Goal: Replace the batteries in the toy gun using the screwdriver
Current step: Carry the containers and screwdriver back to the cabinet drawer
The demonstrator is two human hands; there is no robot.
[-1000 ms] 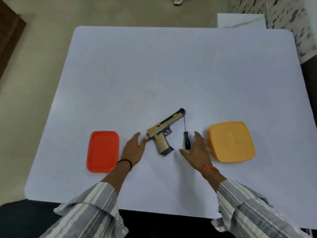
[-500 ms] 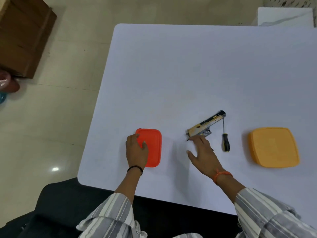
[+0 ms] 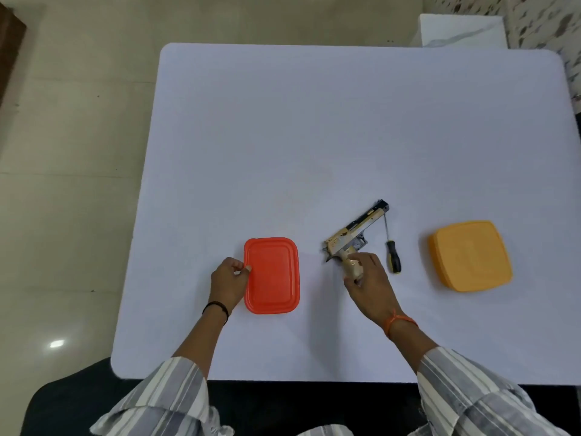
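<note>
The toy gun (image 3: 352,234) lies on the white desk (image 3: 314,136) at about 4 o'clock from the desk centre, barrel pointing toward 2 o'clock and grip toward 6 o'clock. The right hand (image 3: 369,284) is at the grip — fingers and thumb curled round its lower end, holding it; the barrel end appears to lie on the desk surface. The screwdriver (image 3: 392,250) lies just beside the gun at its 3 o'clock side, black-and-yellow handle toward 6 o'clock, thin shaft running up toward 12 o'clock with the tip next to the muzzle; whether tip and muzzle touch cannot be told. No hand is on the screwdriver. The left hand (image 3: 228,280) is at 9 o'clock from the gun, well apart from it, fingers curled at the left edge of the red container (image 3: 272,276) with the thumb on the lid rim, gripping that edge. The red container sits flat, lid on, between the two hands. The orange container (image 3: 471,256) sits closed at 3 o'clock from the screwdriver, near it but not touching. Striped sleeves (image 3: 163,394) cover both forearms; a dark band (image 3: 216,306) is on the left wrist and an orange thread (image 3: 400,320) on the right — both clear of the objects.
</note>
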